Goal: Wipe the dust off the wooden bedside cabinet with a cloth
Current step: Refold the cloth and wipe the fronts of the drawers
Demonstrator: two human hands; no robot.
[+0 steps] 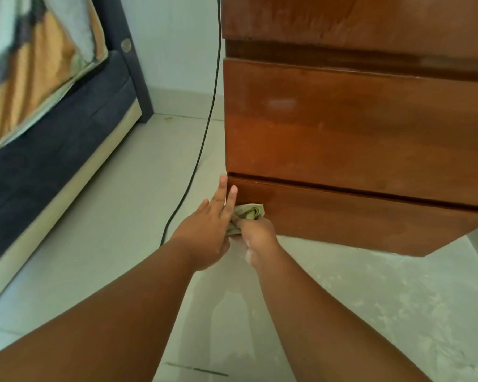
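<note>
- Head view: the right hand (255,235) is clenched around a bunched, pale green cloth (248,213), which sticks out above and to the left of the knuckles.
- The wad is pressed against the lowest front panel of the wooden bedside cabinet (342,128), near that panel's left end and just above its bottom edge.
- The left hand (204,232) grasps nothing; its fingers (222,192) are stretched out flat and close together, pointing up towards the cabinet's lower left corner.
- The tip of the longest left finger reaches the corner where the middle drawer front (356,139) meets the gap above the bottom panel; whether it actually touches the wood is hard to tell.
- The side of the left hand lies against the cloth, so the wad sits between the two hands.
- The cabinet shows stacked drawer fronts, all closed, with dark gaps between them; nothing of their contents can be seen.
- A black cable (204,133) hangs down beside the cabinet's left edge and runs on across the pale tiled floor (116,216) behind the left hand.
- On the far left stands a bed frame (66,150) with dark upholstery and a light base, and patterned bedding (33,67) hangs over its side.
- A whitish, dusty patch (384,299) covers the floor below the cabinet, right of the right forearm.
</note>
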